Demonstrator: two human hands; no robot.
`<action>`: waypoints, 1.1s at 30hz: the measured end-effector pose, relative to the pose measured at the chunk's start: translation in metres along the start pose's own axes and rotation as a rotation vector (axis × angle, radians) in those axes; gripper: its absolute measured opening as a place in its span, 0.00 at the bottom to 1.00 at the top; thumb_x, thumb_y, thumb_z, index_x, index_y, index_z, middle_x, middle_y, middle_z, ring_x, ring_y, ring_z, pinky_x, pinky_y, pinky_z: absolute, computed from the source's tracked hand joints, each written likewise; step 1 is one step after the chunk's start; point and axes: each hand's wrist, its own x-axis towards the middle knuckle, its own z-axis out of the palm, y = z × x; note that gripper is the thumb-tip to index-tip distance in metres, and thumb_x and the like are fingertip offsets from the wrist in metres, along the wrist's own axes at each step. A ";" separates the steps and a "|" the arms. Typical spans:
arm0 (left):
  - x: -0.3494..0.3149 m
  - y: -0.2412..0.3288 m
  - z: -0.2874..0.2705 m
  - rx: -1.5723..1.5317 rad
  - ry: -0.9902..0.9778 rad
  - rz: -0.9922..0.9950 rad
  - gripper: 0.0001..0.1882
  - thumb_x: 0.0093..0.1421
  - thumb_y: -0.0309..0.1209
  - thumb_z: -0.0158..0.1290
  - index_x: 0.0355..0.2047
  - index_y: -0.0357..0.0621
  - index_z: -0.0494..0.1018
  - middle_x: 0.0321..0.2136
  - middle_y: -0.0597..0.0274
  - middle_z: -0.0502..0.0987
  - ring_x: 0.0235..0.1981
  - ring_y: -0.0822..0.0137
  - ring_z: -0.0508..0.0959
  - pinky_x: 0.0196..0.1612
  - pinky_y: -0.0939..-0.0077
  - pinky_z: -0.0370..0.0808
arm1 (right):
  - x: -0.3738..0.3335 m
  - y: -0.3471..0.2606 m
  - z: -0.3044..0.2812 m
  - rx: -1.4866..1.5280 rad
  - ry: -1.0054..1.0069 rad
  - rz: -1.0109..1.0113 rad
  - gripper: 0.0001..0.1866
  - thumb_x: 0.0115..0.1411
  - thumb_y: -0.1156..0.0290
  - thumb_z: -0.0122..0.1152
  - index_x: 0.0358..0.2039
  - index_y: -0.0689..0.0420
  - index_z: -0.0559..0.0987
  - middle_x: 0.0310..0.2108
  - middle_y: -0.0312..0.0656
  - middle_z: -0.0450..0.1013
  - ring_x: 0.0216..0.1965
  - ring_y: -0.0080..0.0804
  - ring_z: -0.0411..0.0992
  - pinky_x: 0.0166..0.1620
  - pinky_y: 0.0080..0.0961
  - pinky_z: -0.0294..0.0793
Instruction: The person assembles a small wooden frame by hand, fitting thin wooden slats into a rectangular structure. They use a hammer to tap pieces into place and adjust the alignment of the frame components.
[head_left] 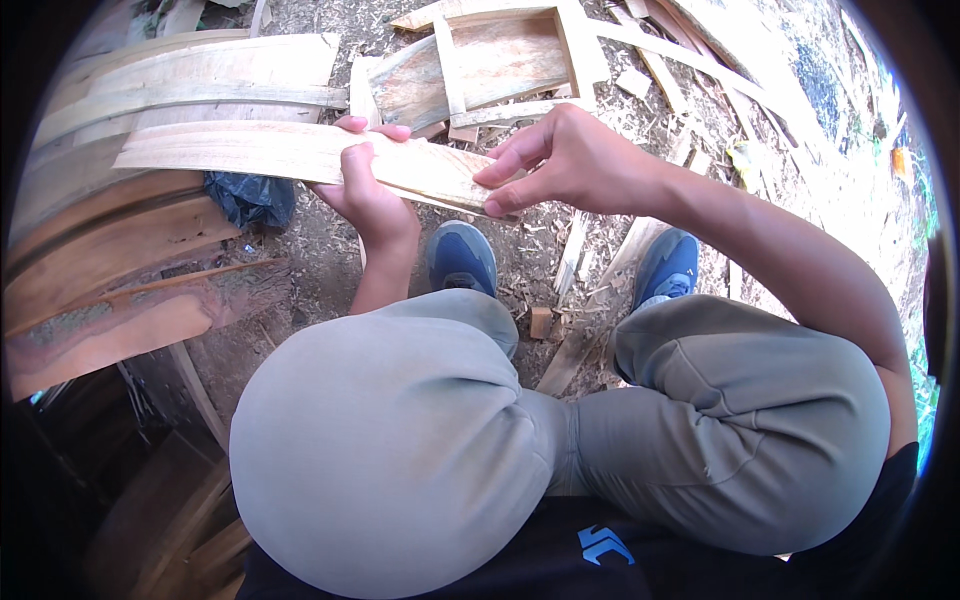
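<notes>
A long, pale wooden board (235, 148) is held up above the ground in front of my knees, reaching out to the left. My left hand (370, 195) grips it from below, with the thumb on the near side and the fingertips curled over the far edge. At the board's right end, my right hand (560, 165) pinches the tip between thumb and fingers. A thin sliver or second layer seems to run along the near edge by the right end; I cannot tell whether it is separate.
A wooden frame (448, 60) lies on the ground ahead. Boards (200, 75) and curved slabs (130, 225) are stacked at the left, with a dark plastic bag (250, 200) beside them. A small wood block (541, 322), offcuts and shavings lie around my shoes (462, 260).
</notes>
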 end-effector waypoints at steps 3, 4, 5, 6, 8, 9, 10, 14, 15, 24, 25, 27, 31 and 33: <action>0.001 -0.001 -0.003 -0.016 -0.010 -0.018 0.21 0.53 0.25 0.41 0.49 0.37 0.59 0.40 0.53 0.69 0.32 0.56 0.78 0.35 0.57 0.78 | 0.000 -0.001 0.001 0.021 -0.021 0.009 0.19 0.52 0.65 0.77 0.43 0.60 0.86 0.43 0.49 0.80 0.45 0.31 0.78 0.49 0.26 0.77; 0.000 -0.001 -0.003 -0.008 -0.009 -0.027 0.21 0.53 0.25 0.41 0.49 0.37 0.60 0.40 0.53 0.69 0.32 0.56 0.78 0.34 0.56 0.78 | -0.001 0.000 0.002 0.043 -0.034 0.011 0.19 0.52 0.65 0.76 0.43 0.60 0.86 0.43 0.48 0.80 0.44 0.31 0.78 0.49 0.26 0.77; 0.000 0.000 -0.003 -0.001 -0.008 -0.035 0.21 0.53 0.26 0.41 0.48 0.36 0.60 0.40 0.53 0.69 0.32 0.56 0.78 0.34 0.55 0.78 | -0.001 0.001 0.002 0.064 -0.048 0.010 0.19 0.53 0.65 0.76 0.43 0.60 0.86 0.42 0.48 0.80 0.44 0.30 0.78 0.48 0.25 0.77; 0.001 -0.001 -0.005 -0.010 -0.014 -0.042 0.21 0.52 0.26 0.41 0.48 0.36 0.60 0.40 0.53 0.69 0.33 0.56 0.78 0.34 0.55 0.78 | -0.001 0.001 0.003 0.051 -0.051 0.005 0.19 0.53 0.65 0.76 0.43 0.60 0.86 0.42 0.48 0.80 0.43 0.30 0.78 0.48 0.25 0.77; 0.003 -0.003 -0.009 -0.027 -0.028 -0.056 0.21 0.52 0.28 0.40 0.47 0.36 0.61 0.40 0.52 0.69 0.33 0.55 0.78 0.34 0.54 0.78 | 0.000 0.001 0.004 0.024 -0.056 -0.006 0.18 0.53 0.66 0.76 0.43 0.60 0.86 0.41 0.47 0.80 0.43 0.29 0.78 0.48 0.25 0.77; 0.004 -0.003 -0.009 -0.038 -0.025 -0.073 0.20 0.52 0.29 0.40 0.47 0.36 0.62 0.40 0.52 0.69 0.33 0.55 0.77 0.34 0.54 0.78 | -0.001 0.001 0.004 0.032 -0.051 -0.004 0.18 0.53 0.66 0.76 0.43 0.60 0.86 0.41 0.47 0.80 0.43 0.29 0.78 0.47 0.24 0.77; 0.002 -0.003 -0.008 -0.049 -0.022 -0.090 0.20 0.52 0.30 0.40 0.47 0.37 0.62 0.40 0.52 0.69 0.33 0.55 0.77 0.34 0.53 0.78 | -0.002 0.001 0.004 0.040 -0.046 -0.002 0.19 0.53 0.66 0.76 0.43 0.60 0.85 0.41 0.47 0.80 0.43 0.29 0.78 0.47 0.24 0.77; -0.001 -0.002 -0.002 -0.074 -0.008 -0.091 0.21 0.52 0.33 0.40 0.45 0.37 0.63 0.40 0.52 0.69 0.33 0.56 0.77 0.34 0.52 0.78 | -0.003 0.005 0.007 0.045 -0.016 -0.052 0.17 0.53 0.65 0.75 0.42 0.59 0.86 0.39 0.46 0.82 0.40 0.28 0.78 0.43 0.23 0.76; -0.001 -0.001 -0.002 -0.076 -0.009 -0.097 0.21 0.51 0.33 0.40 0.45 0.37 0.63 0.40 0.52 0.69 0.33 0.56 0.77 0.34 0.52 0.78 | -0.002 0.004 0.007 0.037 -0.008 -0.090 0.17 0.53 0.65 0.75 0.42 0.58 0.87 0.38 0.45 0.82 0.38 0.27 0.79 0.41 0.23 0.76; -0.002 0.001 -0.005 -0.125 -0.086 -0.027 0.23 0.49 0.33 0.40 0.45 0.36 0.62 0.37 0.49 0.69 0.32 0.58 0.77 0.33 0.59 0.77 | -0.011 -0.007 0.010 -0.179 0.052 -0.159 0.19 0.51 0.61 0.76 0.42 0.56 0.87 0.46 0.51 0.79 0.47 0.41 0.78 0.52 0.32 0.77; -0.001 -0.002 -0.006 -0.120 -0.116 0.028 0.23 0.48 0.33 0.40 0.46 0.35 0.62 0.37 0.49 0.69 0.32 0.58 0.77 0.33 0.59 0.77 | -0.012 -0.007 0.008 -0.200 0.026 -0.153 0.18 0.51 0.60 0.76 0.41 0.53 0.87 0.48 0.52 0.79 0.50 0.43 0.78 0.54 0.34 0.76; -0.001 0.000 -0.003 -0.115 -0.144 0.094 0.24 0.48 0.32 0.40 0.46 0.34 0.61 0.38 0.48 0.69 0.32 0.57 0.77 0.32 0.61 0.77 | -0.014 -0.008 0.008 -0.166 0.021 -0.124 0.17 0.51 0.60 0.76 0.41 0.50 0.87 0.49 0.52 0.78 0.51 0.42 0.77 0.55 0.34 0.76; -0.005 0.006 -0.006 -0.154 -0.166 0.131 0.27 0.48 0.31 0.41 0.49 0.32 0.58 0.42 0.48 0.67 0.33 0.58 0.77 0.33 0.63 0.79 | -0.012 -0.006 0.016 -0.104 0.032 -0.098 0.17 0.50 0.62 0.77 0.41 0.50 0.88 0.49 0.49 0.78 0.49 0.38 0.77 0.54 0.31 0.75; -0.011 0.010 -0.007 -0.162 -0.195 0.128 0.27 0.48 0.29 0.41 0.50 0.32 0.57 0.44 0.49 0.65 0.33 0.58 0.77 0.34 0.63 0.80 | -0.011 -0.001 0.020 -0.101 0.060 -0.166 0.15 0.49 0.67 0.78 0.39 0.53 0.88 0.46 0.46 0.79 0.45 0.36 0.78 0.50 0.29 0.76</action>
